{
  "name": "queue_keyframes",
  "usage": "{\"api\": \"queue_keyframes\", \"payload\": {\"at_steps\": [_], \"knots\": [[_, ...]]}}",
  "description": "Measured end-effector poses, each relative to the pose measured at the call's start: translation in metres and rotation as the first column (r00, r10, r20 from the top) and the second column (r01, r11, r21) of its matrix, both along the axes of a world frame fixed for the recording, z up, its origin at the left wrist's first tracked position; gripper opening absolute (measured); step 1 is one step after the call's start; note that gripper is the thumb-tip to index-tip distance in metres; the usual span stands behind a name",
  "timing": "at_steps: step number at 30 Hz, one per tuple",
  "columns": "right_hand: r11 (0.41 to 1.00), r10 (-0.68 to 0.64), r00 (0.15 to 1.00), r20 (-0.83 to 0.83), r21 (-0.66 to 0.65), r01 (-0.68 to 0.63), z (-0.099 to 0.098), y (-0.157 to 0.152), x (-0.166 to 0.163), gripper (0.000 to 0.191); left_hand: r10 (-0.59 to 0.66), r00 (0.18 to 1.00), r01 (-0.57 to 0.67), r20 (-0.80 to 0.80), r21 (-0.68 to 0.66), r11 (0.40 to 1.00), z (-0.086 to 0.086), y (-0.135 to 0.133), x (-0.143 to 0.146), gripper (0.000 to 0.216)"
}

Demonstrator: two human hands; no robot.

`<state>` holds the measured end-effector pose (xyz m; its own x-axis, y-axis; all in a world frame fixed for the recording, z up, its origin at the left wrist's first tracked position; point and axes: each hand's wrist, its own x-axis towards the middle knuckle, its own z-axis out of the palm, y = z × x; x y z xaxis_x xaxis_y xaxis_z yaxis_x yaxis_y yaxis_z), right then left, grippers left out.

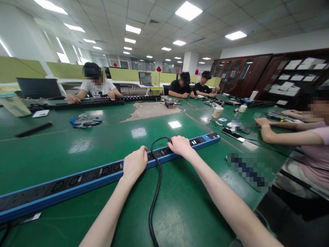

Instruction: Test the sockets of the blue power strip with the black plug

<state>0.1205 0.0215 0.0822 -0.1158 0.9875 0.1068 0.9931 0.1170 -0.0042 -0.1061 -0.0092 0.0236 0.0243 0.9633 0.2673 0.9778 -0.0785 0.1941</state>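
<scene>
Bracing the power strip [89,176] with my left grip [135,162] curled over it, I judge it best to keep my right grip [180,145], closed around one end of the black cord [150,219] at the strip, square to its face, without levering sideways. The strip lies aslant on the green surface [77,212], long and slim, blue along its edges, its black face lined with sockets [104,171].

Left hand [135,162] is gripping blue power strip [110,169]; right hand [180,145] is holding black cable [156,192], looping between both hands.
</scene>
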Motion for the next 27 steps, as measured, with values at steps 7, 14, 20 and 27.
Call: {"api": "queue_keyframes", "payload": {"at_steps": [7,14,20,27], "knots": [[0.999,-0.020,1.000,-0.025,0.030,0.020,-0.004,-0.007,0.000,0.046,0.024,1.000,-0.024,-0.020,-0.009,1.000,0.002,0.000,0.001,0.042],[0.997,-0.016,0.999,-0.045,0.070,0.019,-0.015,-0.007,-0.001,0.043,0.014,0.999,-0.014,-0.034,0.007,1.000,0.001,0.001,0.001,0.043],[0.998,0.003,0.998,-0.058,0.070,0.001,-0.015,-0.001,0.006,0.044,0.033,0.999,-0.034,-0.033,-0.015,0.999,0.004,-0.001,0.003,0.044],[0.998,0.062,0.997,-0.041,0.006,-0.062,-0.001,0.012,0.018,0.041,0.029,0.999,-0.029,-0.033,0.001,1.000,0.002,-0.001,0.003,0.043]]}}
